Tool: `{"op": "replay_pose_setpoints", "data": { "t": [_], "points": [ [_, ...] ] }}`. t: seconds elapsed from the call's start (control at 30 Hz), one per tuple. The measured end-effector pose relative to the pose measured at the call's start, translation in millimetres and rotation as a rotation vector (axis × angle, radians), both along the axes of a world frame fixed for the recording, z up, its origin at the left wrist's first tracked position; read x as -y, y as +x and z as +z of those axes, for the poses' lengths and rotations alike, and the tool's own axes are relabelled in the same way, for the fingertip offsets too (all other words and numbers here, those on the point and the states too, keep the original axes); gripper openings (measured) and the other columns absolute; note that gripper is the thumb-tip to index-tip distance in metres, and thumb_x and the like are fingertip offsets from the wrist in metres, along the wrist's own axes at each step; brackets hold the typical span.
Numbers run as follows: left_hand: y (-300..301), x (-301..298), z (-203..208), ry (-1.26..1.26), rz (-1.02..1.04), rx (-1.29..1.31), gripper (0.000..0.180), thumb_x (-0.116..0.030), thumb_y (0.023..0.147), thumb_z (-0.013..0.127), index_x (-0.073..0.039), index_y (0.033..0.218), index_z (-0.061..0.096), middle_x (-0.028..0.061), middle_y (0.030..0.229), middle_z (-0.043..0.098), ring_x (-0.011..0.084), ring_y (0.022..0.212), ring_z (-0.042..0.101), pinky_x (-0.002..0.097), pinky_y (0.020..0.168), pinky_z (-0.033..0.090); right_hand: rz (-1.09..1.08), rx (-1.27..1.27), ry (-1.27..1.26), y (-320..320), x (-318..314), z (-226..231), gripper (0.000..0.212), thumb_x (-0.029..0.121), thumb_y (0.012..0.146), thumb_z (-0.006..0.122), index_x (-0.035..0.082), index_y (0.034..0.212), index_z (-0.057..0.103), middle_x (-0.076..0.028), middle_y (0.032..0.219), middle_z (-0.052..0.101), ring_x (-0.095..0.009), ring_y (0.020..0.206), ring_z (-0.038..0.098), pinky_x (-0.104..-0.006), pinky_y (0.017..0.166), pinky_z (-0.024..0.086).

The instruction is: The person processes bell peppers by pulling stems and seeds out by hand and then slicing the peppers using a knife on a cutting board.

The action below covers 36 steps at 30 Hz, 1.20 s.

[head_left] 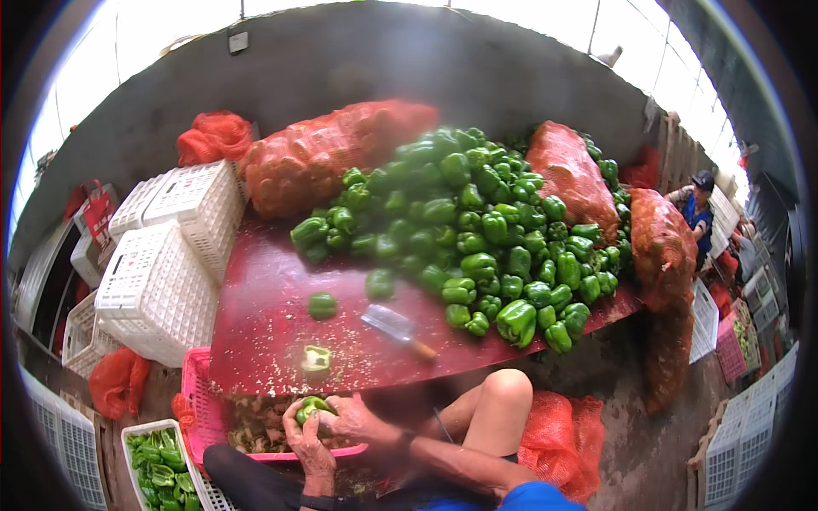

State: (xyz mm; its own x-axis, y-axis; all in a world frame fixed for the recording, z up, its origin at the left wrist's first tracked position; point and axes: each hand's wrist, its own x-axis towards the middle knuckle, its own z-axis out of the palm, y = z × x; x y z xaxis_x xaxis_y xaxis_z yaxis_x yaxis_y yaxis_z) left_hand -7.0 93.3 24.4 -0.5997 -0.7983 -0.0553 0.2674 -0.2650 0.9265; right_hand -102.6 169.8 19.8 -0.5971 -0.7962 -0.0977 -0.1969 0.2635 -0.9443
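Over a pink basket (pixel 198 400) of pale scraps, both my hands hold a green bell pepper (pixel 313 406). My left hand (pixel 308 444) wraps round it from the left and below. From the right, my right hand (pixel 365 423) closes its fingers against the pepper's lower side; its fingertips are partly hidden. On the red table in front lie a cut pepper piece (pixel 315 358) with its pale inside up, a whole pepper (pixel 322 306) and a wide-bladed knife (pixel 388 323) with a wooden handle. A big heap of green peppers (pixel 494 226) covers the table's middle and right.
Full red mesh sacks (pixel 332 153) rest around the heap. White crates (pixel 158 285) are stacked at the left. A white crate of cut peppers (pixel 162 467) stands low left. Red netting (pixel 562 443) lies beside my bare knee. Another person (pixel 697 213) is at the far right.
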Motion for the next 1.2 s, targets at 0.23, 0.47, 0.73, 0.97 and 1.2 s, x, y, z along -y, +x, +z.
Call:
{"op": "replay_pose_setpoints", "data": {
  "t": [0.23,0.47,0.73,0.97,1.2],
  "points": [
    [19,10,-23,0.411,-0.228,-0.116,0.026,-0.026,0.099,0.056,-0.005,0.114,0.06,0.0108,0.115,0.064,0.0215,0.102,0.062,0.0359,0.092,0.051,0.087,-0.163,-0.319,-2,-22,-25,0.028,0.024,0.091,0.062,-0.001,0.103,0.061,-0.013,0.073,0.065,-0.03,0.062,0.063,-0.0432,0.058,0.048],
    [41,-6,-53,0.157,-0.082,0.173,0.02,-0.014,0.095,0.064,-0.006,0.113,0.059,0.008,0.107,0.065,0.0191,0.098,0.063,0.0343,0.088,0.053,0.113,-0.426,-0.091,21,-17,-37,0.029,0.025,0.079,0.064,0.003,0.098,0.066,-0.02,0.08,0.067,-0.041,0.077,0.066,-0.0455,0.071,0.053],
    [34,-31,-26,-0.589,-0.014,0.323,0.027,-0.015,0.098,0.055,0.0,0.119,0.057,0.0202,0.117,0.059,0.0339,0.109,0.058,0.041,0.096,0.046,0.136,-0.047,-0.065,12,-39,-17,0.033,0.013,0.091,0.066,0.003,0.122,0.066,-0.008,0.094,0.071,-0.012,0.081,0.063,-0.0296,0.071,0.054],
    [52,-27,-26,-0.576,0.084,0.33,0.037,-0.018,0.097,0.057,0.001,0.129,0.053,0.022,0.124,0.057,0.0363,0.119,0.054,0.0417,0.102,0.042,0.167,0.27,-0.01,25,-12,-6,0.032,0.011,0.089,0.069,-0.002,0.118,0.065,-0.004,0.096,0.069,-0.008,0.083,0.06,-0.0245,0.073,0.051],
    [52,-21,-38,-0.57,0.064,0.327,0.039,-0.019,0.097,0.057,0.002,0.13,0.053,0.0228,0.124,0.058,0.0368,0.119,0.056,0.0395,0.101,0.045,0.15,0.243,0.086,23,-4,-15,0.028,0.013,0.086,0.07,-0.003,0.109,0.065,-0.008,0.085,0.069,-0.013,0.07,0.063,-0.0296,0.062,0.053]
  ]
}}
